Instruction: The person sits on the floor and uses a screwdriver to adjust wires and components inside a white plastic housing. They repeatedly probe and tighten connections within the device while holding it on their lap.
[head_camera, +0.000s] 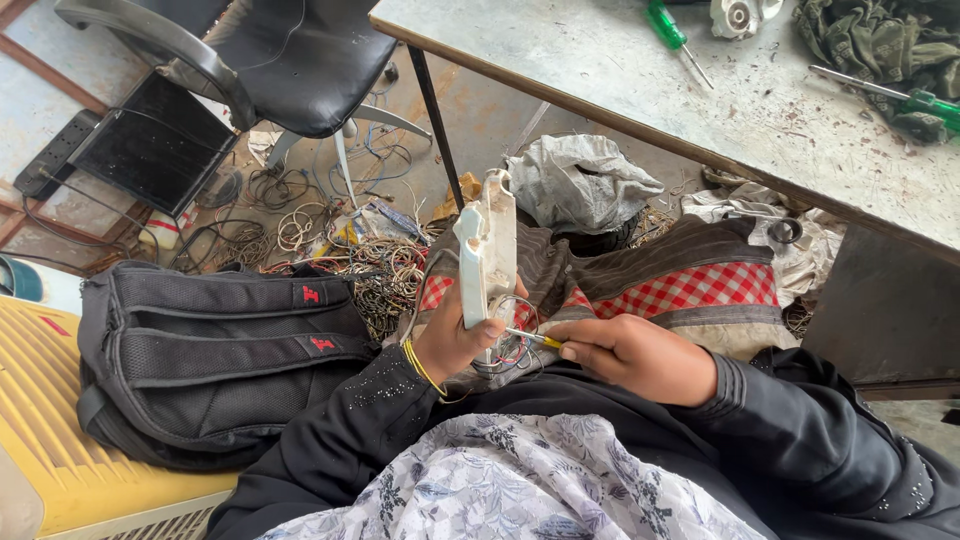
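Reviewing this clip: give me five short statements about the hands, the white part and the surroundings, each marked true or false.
1. The left hand holds a long white plastic housing upright. True.
2. The right hand is empty. False: it holds a thin yellow-handled tool pointed at the wires at the housing's base.
3. A black backpack lies to the person's left. True.
4. The green-handled screwdrivers lie on the floor. False: they lie on the grey table.
5. The black office chair is occupied. False: nobody sits in it.
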